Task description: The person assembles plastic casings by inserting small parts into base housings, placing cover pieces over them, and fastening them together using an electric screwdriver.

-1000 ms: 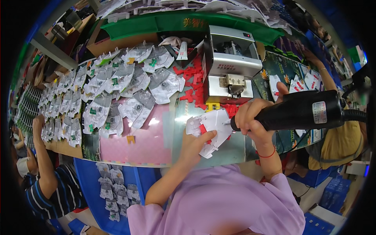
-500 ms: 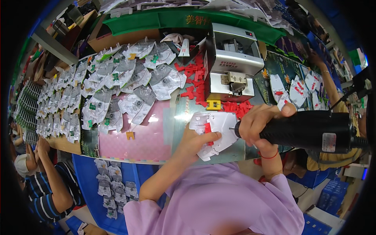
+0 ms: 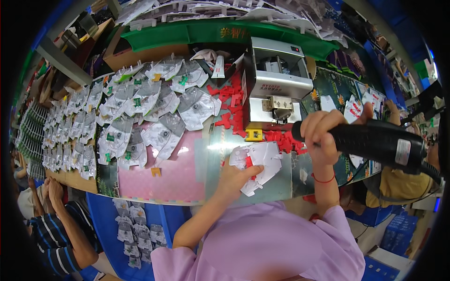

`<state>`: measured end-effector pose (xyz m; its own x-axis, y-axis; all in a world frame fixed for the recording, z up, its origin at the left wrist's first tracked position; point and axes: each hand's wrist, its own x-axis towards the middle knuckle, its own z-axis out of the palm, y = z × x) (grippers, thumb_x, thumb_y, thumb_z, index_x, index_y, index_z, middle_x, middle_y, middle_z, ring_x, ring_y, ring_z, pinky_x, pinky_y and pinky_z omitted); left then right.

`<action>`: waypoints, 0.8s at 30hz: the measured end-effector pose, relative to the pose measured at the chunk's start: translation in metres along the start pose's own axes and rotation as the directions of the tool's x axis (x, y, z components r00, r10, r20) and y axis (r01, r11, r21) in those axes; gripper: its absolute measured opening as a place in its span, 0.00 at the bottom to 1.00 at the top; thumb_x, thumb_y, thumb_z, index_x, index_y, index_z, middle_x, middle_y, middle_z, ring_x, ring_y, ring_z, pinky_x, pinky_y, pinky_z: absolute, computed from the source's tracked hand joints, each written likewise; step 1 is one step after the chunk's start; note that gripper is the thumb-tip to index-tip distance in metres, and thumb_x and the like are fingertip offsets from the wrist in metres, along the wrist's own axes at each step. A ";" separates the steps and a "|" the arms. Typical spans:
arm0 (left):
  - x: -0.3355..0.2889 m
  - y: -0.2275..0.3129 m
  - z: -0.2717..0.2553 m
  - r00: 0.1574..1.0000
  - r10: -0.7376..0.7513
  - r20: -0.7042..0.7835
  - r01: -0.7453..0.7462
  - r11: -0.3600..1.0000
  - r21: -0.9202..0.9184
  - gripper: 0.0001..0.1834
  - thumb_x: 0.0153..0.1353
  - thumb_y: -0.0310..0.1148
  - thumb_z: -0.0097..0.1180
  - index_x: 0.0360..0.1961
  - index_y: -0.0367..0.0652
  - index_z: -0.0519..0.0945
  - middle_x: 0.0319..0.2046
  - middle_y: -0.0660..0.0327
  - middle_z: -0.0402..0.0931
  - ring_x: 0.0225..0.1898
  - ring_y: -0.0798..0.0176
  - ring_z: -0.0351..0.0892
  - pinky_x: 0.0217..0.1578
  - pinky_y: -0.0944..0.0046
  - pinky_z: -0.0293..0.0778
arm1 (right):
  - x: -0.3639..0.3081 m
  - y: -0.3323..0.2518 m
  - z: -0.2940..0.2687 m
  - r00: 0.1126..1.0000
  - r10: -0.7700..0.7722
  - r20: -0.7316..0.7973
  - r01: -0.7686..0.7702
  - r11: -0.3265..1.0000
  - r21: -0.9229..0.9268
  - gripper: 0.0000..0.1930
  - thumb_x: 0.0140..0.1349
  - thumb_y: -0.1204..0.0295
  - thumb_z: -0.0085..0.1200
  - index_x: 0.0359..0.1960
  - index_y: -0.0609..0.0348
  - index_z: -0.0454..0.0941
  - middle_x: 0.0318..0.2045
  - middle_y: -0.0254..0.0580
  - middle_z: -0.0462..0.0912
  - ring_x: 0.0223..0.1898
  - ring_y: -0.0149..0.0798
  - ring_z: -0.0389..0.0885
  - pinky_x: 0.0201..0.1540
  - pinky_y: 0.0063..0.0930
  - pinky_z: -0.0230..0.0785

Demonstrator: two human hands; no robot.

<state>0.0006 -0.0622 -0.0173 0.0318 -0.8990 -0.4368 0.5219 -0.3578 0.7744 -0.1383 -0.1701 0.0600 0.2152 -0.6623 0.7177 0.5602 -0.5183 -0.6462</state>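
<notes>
My left hand grips a white plastic shell at its left edge, close to the table's front. The thumb presses on a small red plastic piece set in the shell. In my right hand is a black electric screwdriver, its fingers wrapped round the front of the body. The screwdriver lies nearly level, its nose pointing left, above and right of the shell and apart from it. I cannot make out the bit at its nose.
A silver screw-feeding machine stands behind the shell, with a yellow block and loose red pieces around it. Assembled shells cover the table's left. A blue bin with more sits below. A co-worker's striped sleeve shows at left.
My right hand has lifted the screwdriver up and away from the shell's right edge, where its nose was before. My left hand still holds the shell with the thumb on the red piece.
</notes>
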 end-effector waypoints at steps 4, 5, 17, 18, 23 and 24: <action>0.004 -0.010 -0.008 0.996 -0.060 0.071 0.057 0.997 0.046 0.21 0.40 0.23 0.61 0.39 0.34 0.72 0.31 0.57 0.76 0.30 0.66 0.76 0.30 0.68 0.73 | 0.010 0.018 -0.006 0.999 0.042 0.007 -0.040 0.974 -0.225 0.09 0.55 0.72 0.49 0.26 0.63 0.63 0.16 0.36 0.65 0.13 0.29 0.63 0.19 0.23 0.60; 0.004 -0.010 -0.008 0.996 -0.059 0.071 0.056 0.997 0.047 0.21 0.40 0.23 0.61 0.39 0.34 0.72 0.31 0.57 0.76 0.30 0.66 0.76 0.30 0.68 0.73 | 0.011 0.022 -0.007 0.998 0.061 0.006 -0.057 0.967 -0.248 0.09 0.55 0.73 0.48 0.34 0.65 0.65 0.16 0.37 0.65 0.13 0.29 0.64 0.19 0.23 0.60; 0.001 -0.001 0.004 0.972 -0.183 0.147 0.194 0.979 -0.058 0.24 0.43 0.18 0.57 0.45 0.36 0.69 0.35 0.58 0.75 0.35 0.65 0.76 0.34 0.67 0.72 | -0.005 0.001 0.013 0.940 0.336 -0.052 -0.331 0.939 0.090 0.42 0.48 0.84 0.49 0.62 0.56 0.35 0.16 0.38 0.69 0.14 0.31 0.68 0.18 0.23 0.64; 0.000 -0.002 0.005 0.969 -0.195 0.154 0.208 0.976 -0.068 0.23 0.43 0.17 0.57 0.44 0.36 0.69 0.35 0.58 0.75 0.34 0.65 0.76 0.34 0.68 0.72 | -0.007 -0.002 0.017 0.948 0.317 -0.021 -0.310 0.937 0.165 0.43 0.48 0.83 0.50 0.62 0.54 0.34 0.16 0.38 0.69 0.14 0.31 0.68 0.18 0.24 0.64; -0.001 -0.002 0.008 0.956 -0.219 0.193 0.232 0.972 -0.046 0.22 0.42 0.17 0.58 0.43 0.36 0.71 0.33 0.59 0.75 0.33 0.66 0.76 0.33 0.68 0.72 | -0.017 -0.007 0.012 0.964 0.245 0.104 -0.262 0.941 0.213 0.41 0.51 0.79 0.50 0.62 0.48 0.35 0.15 0.36 0.68 0.13 0.31 0.68 0.17 0.24 0.64; -0.002 0.000 0.010 0.955 -0.214 0.203 0.228 0.972 -0.049 0.22 0.42 0.17 0.58 0.42 0.36 0.71 0.33 0.59 0.75 0.33 0.66 0.76 0.33 0.67 0.72 | -0.018 -0.006 0.010 0.962 0.226 0.155 -0.252 0.951 0.180 0.40 0.52 0.77 0.50 0.62 0.44 0.38 0.14 0.35 0.68 0.12 0.30 0.69 0.15 0.23 0.64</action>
<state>-0.0079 -0.0624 -0.0122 -0.2547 -0.8337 -0.4900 0.5563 -0.5408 0.6309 -0.1379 -0.1493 0.0534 0.4573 -0.6703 0.5844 0.6226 -0.2279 -0.7486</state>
